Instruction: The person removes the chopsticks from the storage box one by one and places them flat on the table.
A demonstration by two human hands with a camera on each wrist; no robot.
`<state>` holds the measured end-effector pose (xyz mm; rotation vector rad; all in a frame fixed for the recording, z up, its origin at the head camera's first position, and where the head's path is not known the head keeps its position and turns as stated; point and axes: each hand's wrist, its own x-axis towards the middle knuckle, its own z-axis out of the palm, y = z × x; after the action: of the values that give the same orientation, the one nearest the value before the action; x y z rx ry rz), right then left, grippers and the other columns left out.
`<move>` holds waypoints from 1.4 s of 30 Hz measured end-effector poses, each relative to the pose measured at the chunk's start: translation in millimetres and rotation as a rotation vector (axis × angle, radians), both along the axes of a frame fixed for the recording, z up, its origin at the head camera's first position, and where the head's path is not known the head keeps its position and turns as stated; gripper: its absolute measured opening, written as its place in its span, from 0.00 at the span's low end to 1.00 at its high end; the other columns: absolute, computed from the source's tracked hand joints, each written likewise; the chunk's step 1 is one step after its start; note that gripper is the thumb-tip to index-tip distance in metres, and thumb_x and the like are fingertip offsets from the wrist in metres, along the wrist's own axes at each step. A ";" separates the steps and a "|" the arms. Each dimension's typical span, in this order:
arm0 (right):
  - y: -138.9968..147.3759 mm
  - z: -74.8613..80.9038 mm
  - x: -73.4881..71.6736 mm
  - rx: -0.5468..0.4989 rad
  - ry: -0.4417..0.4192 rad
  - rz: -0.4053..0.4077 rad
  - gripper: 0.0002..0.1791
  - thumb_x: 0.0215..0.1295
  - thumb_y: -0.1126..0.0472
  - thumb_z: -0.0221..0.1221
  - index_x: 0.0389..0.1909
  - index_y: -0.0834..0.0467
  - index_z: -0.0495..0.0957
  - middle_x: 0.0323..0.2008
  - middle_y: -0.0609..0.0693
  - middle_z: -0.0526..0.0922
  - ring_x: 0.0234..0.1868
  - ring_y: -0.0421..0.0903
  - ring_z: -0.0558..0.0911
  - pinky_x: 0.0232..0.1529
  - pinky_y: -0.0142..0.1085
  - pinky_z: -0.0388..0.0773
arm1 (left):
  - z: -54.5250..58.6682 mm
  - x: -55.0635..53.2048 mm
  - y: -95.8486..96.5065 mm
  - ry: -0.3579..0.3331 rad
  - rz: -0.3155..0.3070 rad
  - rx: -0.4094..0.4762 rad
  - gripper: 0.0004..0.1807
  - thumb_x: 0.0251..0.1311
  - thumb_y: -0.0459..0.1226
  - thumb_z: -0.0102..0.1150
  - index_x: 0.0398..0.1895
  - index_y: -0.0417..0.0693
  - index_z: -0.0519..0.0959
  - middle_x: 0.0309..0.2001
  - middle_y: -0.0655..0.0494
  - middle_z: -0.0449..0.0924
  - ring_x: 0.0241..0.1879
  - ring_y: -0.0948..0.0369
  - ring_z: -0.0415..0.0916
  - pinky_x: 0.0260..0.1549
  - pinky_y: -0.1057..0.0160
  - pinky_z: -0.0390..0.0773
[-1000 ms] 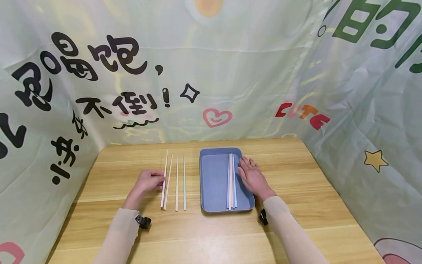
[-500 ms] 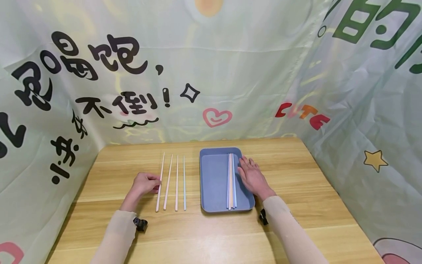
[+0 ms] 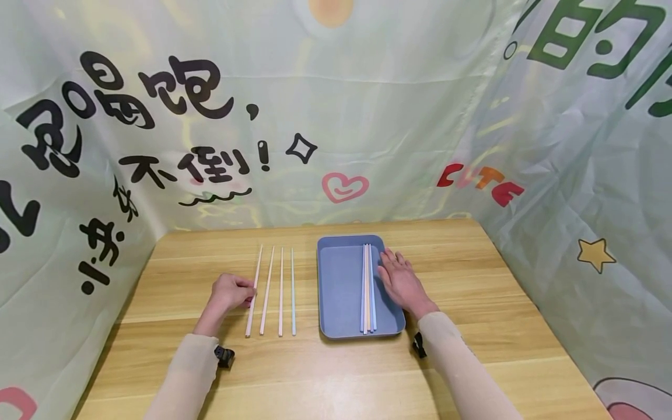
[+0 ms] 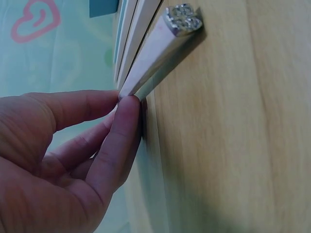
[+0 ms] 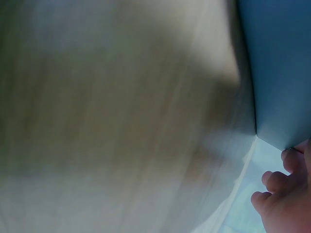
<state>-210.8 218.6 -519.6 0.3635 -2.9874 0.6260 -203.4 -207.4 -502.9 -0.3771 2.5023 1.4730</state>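
Note:
My left hand (image 3: 231, 291) pinches a pale pink chopstick (image 3: 258, 268) between thumb and fingertips, leftmost in a row on the table. In the left wrist view, the decorated silvery end (image 4: 184, 18) of this chopstick points toward the camera. To its right lie a second pink chopstick (image 3: 266, 291), a third pink one (image 3: 280, 291) and a light blue one (image 3: 293, 291), spaced apart. My right hand (image 3: 404, 283) rests with extended fingers on the right rim of a blue-grey tray (image 3: 338, 286). Inside the tray, several pastel chopsticks (image 3: 366, 289) lie close together along the right side.
The wooden table (image 3: 336, 379) ends at a printed cloth backdrop (image 3: 409, 116) behind and on both sides. A strip of bare wood separates the tray from the light blue chopstick. Wrist cameras (image 3: 226, 357) sit at both cuffs.
My left hand has drawn the leftmost chopstick to the left, away from the second pink one, and lowered its slant beside the row. The right hand and tray have stayed put.

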 end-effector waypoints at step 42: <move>0.3 -0.3 -0.2 0.012 0.009 0.004 0.32 0.87 0.49 0.41 0.79 0.66 0.60 0.81 0.64 0.59 0.81 0.70 0.57 0.80 0.65 0.54 | 18.5 -3.4 43.7 0.304 0.005 -0.208 0.12 0.65 0.36 0.65 0.42 0.35 0.90 0.39 0.40 0.92 0.38 0.48 0.90 0.34 0.61 0.86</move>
<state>-211.0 218.8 -520.0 0.3716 -2.9840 0.6052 -206.9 -163.7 -484.4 -0.2039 2.9081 1.3635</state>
